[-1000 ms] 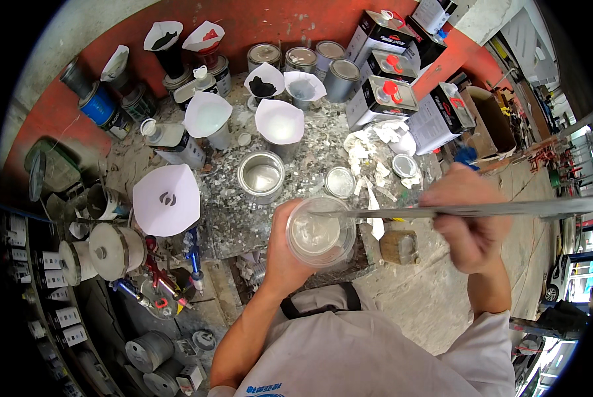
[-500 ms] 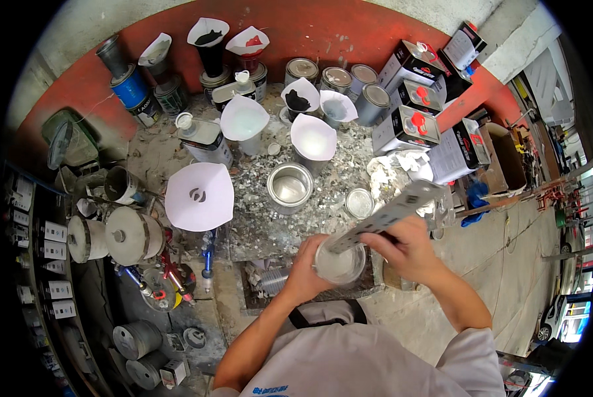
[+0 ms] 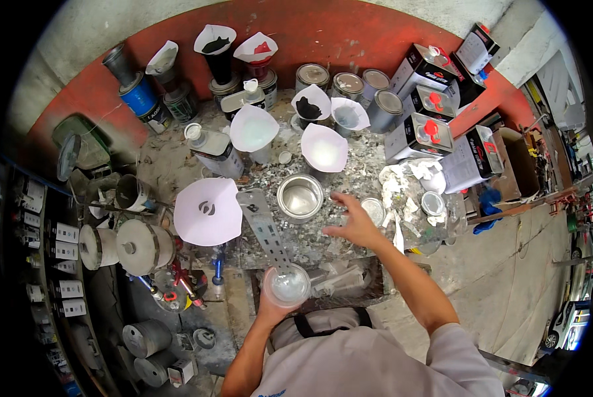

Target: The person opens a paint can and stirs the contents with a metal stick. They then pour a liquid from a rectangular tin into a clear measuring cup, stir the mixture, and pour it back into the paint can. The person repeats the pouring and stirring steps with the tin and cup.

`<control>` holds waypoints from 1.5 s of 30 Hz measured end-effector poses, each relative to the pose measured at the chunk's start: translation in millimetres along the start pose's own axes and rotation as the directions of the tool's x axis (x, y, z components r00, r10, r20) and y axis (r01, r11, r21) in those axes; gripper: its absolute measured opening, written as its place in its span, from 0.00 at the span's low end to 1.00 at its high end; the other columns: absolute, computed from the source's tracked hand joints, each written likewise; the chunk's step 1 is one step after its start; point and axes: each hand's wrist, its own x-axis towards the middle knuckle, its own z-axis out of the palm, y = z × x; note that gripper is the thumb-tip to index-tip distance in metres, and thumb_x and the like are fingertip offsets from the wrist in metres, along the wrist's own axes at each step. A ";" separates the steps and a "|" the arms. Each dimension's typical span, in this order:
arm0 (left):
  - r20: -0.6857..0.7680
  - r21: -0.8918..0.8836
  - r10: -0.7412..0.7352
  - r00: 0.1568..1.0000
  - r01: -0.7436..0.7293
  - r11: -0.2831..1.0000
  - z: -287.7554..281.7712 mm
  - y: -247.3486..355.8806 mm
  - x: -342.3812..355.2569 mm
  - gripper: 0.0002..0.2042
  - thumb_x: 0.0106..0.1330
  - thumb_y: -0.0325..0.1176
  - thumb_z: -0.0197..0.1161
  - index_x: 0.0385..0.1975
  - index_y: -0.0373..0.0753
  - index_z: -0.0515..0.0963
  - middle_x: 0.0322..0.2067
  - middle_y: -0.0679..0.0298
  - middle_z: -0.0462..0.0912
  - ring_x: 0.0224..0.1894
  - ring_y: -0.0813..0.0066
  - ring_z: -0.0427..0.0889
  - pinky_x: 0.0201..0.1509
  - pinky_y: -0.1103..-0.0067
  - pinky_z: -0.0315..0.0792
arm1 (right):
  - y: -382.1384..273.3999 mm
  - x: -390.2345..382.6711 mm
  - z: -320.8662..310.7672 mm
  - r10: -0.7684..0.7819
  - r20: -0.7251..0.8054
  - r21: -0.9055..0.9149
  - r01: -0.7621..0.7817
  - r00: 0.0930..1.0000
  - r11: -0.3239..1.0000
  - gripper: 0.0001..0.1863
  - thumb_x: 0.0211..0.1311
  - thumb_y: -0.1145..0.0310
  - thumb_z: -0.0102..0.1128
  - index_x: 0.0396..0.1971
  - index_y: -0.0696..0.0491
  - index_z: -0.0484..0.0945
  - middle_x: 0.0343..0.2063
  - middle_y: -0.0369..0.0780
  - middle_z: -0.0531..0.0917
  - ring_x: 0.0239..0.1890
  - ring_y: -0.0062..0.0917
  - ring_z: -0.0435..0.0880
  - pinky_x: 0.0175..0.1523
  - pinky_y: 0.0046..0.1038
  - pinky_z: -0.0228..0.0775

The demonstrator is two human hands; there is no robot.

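My left hand (image 3: 274, 307) is wrapped round a clear plastic cup (image 3: 292, 287) near the front edge of the bench. A flat perforated metal mixing stick (image 3: 265, 228) stands in the cup and leans away to the left over the bench. Whatever liquid the cup holds looks pale. My right hand (image 3: 357, 223) is empty, thumb and fingers spread, just right of an open metal can (image 3: 300, 198) and apart from it. A small round tin (image 3: 374, 210) sits right beside that hand, partly covered by it.
Cups with paper strainers (image 3: 324, 149) stand behind the can, and a wide paper strainer (image 3: 208, 210) is at the left. Closed tins (image 3: 347, 85) and rectangular cans (image 3: 419, 139) line the back. Crumpled white paper (image 3: 402, 188) lies right. Spray guns (image 3: 185, 286) hang at the left front.
My right hand has let go of the mixing stick and reached forward to the can. My left hand has moved left with the cup, and the stick now leans left.
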 end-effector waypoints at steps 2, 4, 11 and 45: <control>-0.026 -0.123 -0.128 0.991 0.124 0.985 -3.6 -8.5 -0.5 0.55 0.38 0.36 0.86 0.65 0.29 0.55 0.59 0.53 0.66 0.59 0.63 0.72 0.64 0.70 0.67 | 13.6 12.6 25.3 0.036 0.013 0.003 -0.036 0.999 0.999 0.57 0.38 0.56 0.84 0.68 0.54 0.58 0.63 0.47 0.66 0.64 0.39 0.67 0.66 0.36 0.63; -0.031 -0.053 -0.092 0.995 0.090 0.995 -9.5 -19.8 -0.5 0.55 0.37 0.36 0.87 0.65 0.28 0.55 0.59 0.53 0.67 0.60 0.63 0.71 0.64 0.70 0.67 | 19.9 20.4 48.6 -0.021 -0.088 -0.052 0.016 0.996 0.999 0.60 0.35 0.56 0.85 0.68 0.56 0.57 0.62 0.49 0.67 0.65 0.41 0.66 0.68 0.38 0.60; -0.061 -0.023 -0.074 0.995 0.073 0.997 -16.2 -5.3 -5.6 0.47 0.38 0.30 0.84 0.61 0.32 0.62 0.54 0.57 0.73 0.56 0.67 0.75 0.60 0.72 0.70 | 26.7 42.1 73.8 -0.111 -0.148 0.070 0.123 0.983 0.990 0.64 0.27 0.59 0.86 0.69 0.53 0.56 0.63 0.48 0.66 0.66 0.46 0.62 0.71 0.42 0.54; -0.104 -0.107 0.019 0.994 -0.030 0.994 4.0 -0.5 16.6 0.41 0.42 0.29 0.82 0.59 0.36 0.66 0.54 0.59 0.73 0.58 0.68 0.74 0.63 0.71 0.67 | 34.2 55.7 80.1 -0.111 -0.144 0.343 0.155 0.983 0.927 0.60 0.29 0.61 0.86 0.65 0.59 0.57 0.59 0.46 0.72 0.62 0.35 0.72 0.67 0.35 0.62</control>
